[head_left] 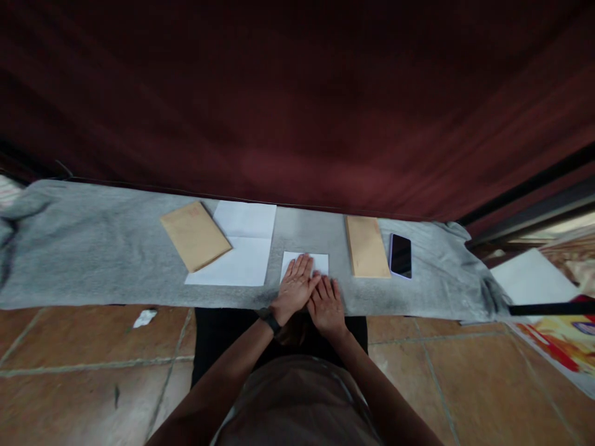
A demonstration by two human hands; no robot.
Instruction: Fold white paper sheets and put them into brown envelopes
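A small white sheet of paper (320, 262), which looks folded, lies on the grey cloth near its front edge. Flat on top of it rests my left hand (296, 286), fingers stretched out and a dark band on the wrist. My right hand (326, 302) lies palm down beside it, its fingers over the paper's near right part. The left thumb meets the fingers of the right hand. Both hands cover much of the sheet, so its near edge is hidden.
Left of the hands, a brown envelope stack (195, 235) overlaps creased white paper (246, 260). Rightward lie another brown envelope stack (368, 246) and a phone (400, 256). The grey cloth (102, 248) covers a narrow table before a dark red curtain (297, 124).
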